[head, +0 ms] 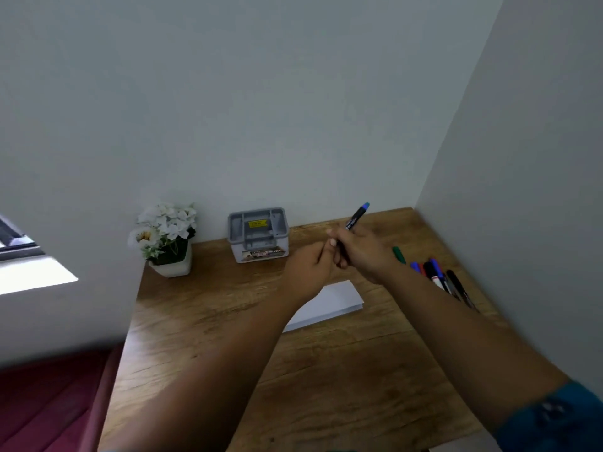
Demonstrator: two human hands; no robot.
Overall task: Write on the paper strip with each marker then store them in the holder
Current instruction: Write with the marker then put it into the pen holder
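My right hand [362,252] grips a blue-ended marker [358,216] that points up and away over the desk. My left hand [310,272] is closed around the marker's lower end, right against the right hand; whether it holds the cap is hidden. A white paper strip [339,298] lies on the wooden desk below both hands, partly covered by my left forearm. The grey holder [257,233] with several compartments stands at the back against the wall. Several more markers [440,278] lie at the right, with a green one [398,254] apart from them.
A white pot of white flowers [166,239] stands at the back left corner of the desk [326,370]. Walls close the desk at the back and the right. A dark red surface [49,402] lies beyond the desk's left edge.
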